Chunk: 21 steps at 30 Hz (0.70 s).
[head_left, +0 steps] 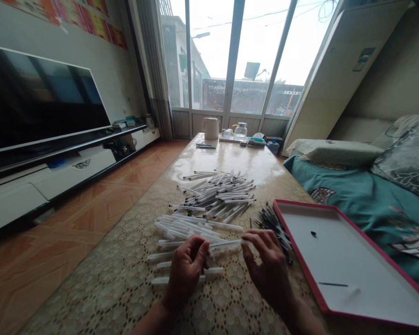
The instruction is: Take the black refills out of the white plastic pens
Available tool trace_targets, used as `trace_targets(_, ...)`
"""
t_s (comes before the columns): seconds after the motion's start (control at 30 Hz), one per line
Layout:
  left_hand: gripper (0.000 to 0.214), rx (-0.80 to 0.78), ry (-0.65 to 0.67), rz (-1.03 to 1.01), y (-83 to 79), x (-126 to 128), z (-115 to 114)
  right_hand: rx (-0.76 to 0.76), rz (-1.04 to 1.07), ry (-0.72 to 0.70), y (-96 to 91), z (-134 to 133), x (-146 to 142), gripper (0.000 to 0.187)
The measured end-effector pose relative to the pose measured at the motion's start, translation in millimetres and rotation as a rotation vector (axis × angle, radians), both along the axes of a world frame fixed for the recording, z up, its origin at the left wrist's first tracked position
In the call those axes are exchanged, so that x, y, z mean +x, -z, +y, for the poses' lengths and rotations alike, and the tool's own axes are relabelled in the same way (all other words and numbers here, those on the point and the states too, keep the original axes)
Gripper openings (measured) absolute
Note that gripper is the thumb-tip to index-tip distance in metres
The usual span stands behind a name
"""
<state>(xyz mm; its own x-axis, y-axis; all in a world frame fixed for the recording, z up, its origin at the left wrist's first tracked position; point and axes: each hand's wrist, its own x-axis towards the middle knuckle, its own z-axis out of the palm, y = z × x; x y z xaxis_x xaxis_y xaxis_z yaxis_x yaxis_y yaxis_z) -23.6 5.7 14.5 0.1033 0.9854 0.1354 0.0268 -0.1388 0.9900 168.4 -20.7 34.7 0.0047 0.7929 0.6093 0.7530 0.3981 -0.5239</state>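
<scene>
left hand curled, right hand loosely bent

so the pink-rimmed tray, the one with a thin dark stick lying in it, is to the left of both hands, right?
No, wrong side: the head view shows the pink-rimmed tray to the right of both the left hand and the right hand. The thin dark stick does lie in it.

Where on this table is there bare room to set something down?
Bare between the pen pile and the dark sticks near the pitcher, and left of the white tubes. Crowded around the left hand, right hand and black refills.
</scene>
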Motion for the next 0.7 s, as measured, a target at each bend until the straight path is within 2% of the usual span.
trace_targets(0.1,0.022,0.082,0.024,0.132,-0.9,-0.9,-4.1,-0.095,-0.337,-0.046,-6.6,-4.0,-12.0,0.009)
trace_targets(0.23,0.025,0.09,0.097,0.18,-0.2,-1.1,-4.8,-0.313,-0.47,-0.177,-6.0,-6.6,-19.8,0.008)
trace_targets(0.3,0.027,0.088,0.142,0.232,0.4,-1.7,-2.9,-0.401,-0.441,-0.246,-3.5,-6.0,-15.8,0.011)
trace_targets(0.4,0.031,0.2,0.217,0.407,0.1,-3.0,-0.9,-0.518,-0.244,-0.362,-1.7,-2.7,-5.4,0.02)
trace_targets(0.5,0.032,0.326,0.282,0.516,-1.0,-3.7,-2.2,-0.786,0.031,-0.601,-3.0,1.6,2.8,0.039)
trace_targets(0.57,0.032,0.343,0.311,0.528,-1.2,-3.6,-4.4,-0.912,0.136,-0.715,-4.0,2.8,4.6,0.047)
trace_targets(0.63,0.033,0.326,0.323,0.536,-1.1,-3.2,-6.2,-0.883,0.112,-0.711,-3.1,2.0,3.4,0.047)
trace_targets(0.7,0.034,0.285,0.306,0.557,-1.6,-2.7,-6.7,-0.759,-0.027,-0.604,1.0,-0.3,0.7,0.044)
